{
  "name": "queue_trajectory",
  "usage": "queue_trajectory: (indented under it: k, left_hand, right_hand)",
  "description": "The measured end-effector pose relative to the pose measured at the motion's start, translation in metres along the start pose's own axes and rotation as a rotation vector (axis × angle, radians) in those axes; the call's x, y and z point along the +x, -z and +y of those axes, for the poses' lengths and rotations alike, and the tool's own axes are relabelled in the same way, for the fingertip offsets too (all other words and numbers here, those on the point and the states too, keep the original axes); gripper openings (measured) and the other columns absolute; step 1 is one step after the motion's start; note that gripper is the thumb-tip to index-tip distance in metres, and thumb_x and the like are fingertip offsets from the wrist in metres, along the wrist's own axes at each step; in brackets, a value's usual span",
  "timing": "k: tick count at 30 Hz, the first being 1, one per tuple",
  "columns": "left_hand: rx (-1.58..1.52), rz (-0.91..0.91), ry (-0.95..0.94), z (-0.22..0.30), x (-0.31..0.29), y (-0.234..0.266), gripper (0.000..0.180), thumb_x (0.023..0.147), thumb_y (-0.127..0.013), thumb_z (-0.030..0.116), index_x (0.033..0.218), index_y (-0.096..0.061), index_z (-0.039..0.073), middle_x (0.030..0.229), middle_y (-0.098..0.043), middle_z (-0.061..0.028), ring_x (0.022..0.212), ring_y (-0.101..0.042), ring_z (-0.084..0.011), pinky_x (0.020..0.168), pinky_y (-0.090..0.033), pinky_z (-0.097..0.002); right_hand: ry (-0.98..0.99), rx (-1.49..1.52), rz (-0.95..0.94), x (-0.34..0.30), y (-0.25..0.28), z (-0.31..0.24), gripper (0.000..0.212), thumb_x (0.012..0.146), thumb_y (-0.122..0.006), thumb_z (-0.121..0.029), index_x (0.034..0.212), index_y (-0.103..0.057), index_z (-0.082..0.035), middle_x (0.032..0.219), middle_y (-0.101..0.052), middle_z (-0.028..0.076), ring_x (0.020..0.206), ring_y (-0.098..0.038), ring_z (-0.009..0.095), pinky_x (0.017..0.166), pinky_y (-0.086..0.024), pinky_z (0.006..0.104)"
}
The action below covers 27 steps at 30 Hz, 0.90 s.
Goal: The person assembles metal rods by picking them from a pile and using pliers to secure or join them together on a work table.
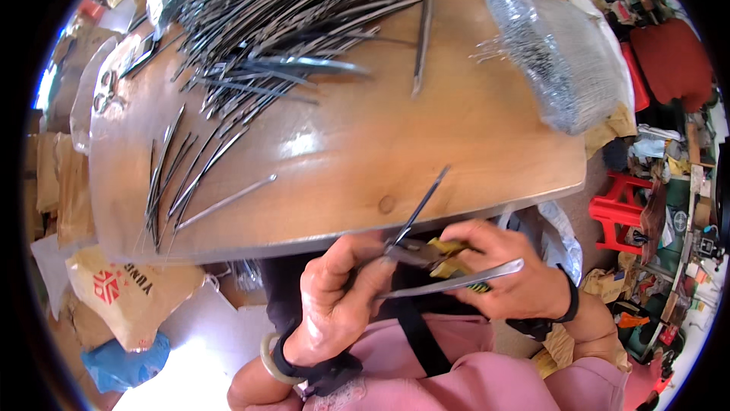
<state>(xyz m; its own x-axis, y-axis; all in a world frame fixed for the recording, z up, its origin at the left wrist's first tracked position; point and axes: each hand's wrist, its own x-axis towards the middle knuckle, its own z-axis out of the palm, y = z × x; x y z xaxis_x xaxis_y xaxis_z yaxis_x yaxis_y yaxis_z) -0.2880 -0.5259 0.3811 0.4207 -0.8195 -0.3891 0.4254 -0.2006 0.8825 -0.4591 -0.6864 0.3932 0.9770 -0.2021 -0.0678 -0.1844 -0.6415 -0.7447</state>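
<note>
My left hand is closed round thin strips just beyond the table's near edge. One dark narrow strip points up from its fingertips over the tabletop. A flat silvery strip runs from the same hand to the right, passing in front of my right hand. My right hand is wrapped round pliers with yellow handles. Their dark jaws are at the dark strip, close to my left fingertips; whether they grip it I cannot tell.
A large heap of dark strips covers the far left of the wooden table. Smaller strips and scissors lie left. One strip lies apart. Clear plastic with thin wires lies right. A red stool stands beyond.
</note>
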Motion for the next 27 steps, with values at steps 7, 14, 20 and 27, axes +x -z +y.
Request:
queue_trajectory:
  k: [7, 14, 20, 27]
  left_hand:
    - [0.038, 0.169, -0.031, -0.009, -0.015, 0.023, 0.003, 0.093, -0.056, 0.002, 0.091, -0.054, 0.000, 0.064, -0.058, -0.0054, 0.043, -0.045, -0.0084, 0.039, -0.032, -0.0217]
    - [0.326, 0.392, -0.093, 0.017, -0.034, 0.092, 0.006, 0.092, -0.058, 0.006, 0.089, -0.055, 0.002, 0.067, -0.057, -0.0033, 0.042, -0.042, -0.0064, 0.039, -0.030, -0.0194]
    - [1.339, 0.613, -0.611, 0.041, 0.000, 0.156, 0.022, 0.085, -0.063, -0.001, 0.106, -0.060, -0.005, 0.083, -0.061, -0.0137, 0.077, -0.060, -0.0226, 0.072, -0.047, -0.0286]
    - [1.002, 0.139, -0.559, 0.079, 0.056, 0.082, 0.018, 0.079, -0.065, -0.003, 0.097, -0.064, -0.003, 0.084, -0.061, -0.0132, 0.071, -0.061, -0.0238, 0.065, -0.048, -0.0314]
  right_hand:
    - [0.151, -0.111, -0.105, 0.024, -0.010, -0.008, 0.033, 0.072, -0.075, -0.020, 0.089, -0.059, 0.004, 0.100, -0.056, 0.017, 0.086, -0.061, 0.030, 0.067, -0.052, 0.0361]
    - [0.126, -0.343, 0.083, 0.050, 0.041, 0.006, 0.029, 0.082, -0.069, -0.025, 0.101, -0.065, -0.003, 0.111, -0.060, 0.019, 0.091, -0.063, 0.031, 0.064, -0.054, 0.0377]
    - [0.253, -0.969, 0.341, 0.092, 0.106, 0.074, 0.023, 0.065, -0.064, -0.001, 0.088, -0.061, 0.001, 0.108, -0.057, 0.017, 0.095, -0.059, 0.031, 0.077, -0.052, 0.0390]
    - [0.268, -0.901, 0.406, 0.115, 0.099, 0.040, 0.026, 0.058, -0.066, 0.000, 0.083, -0.057, 0.000, 0.107, -0.057, 0.016, 0.093, -0.059, 0.032, 0.078, -0.051, 0.0403]
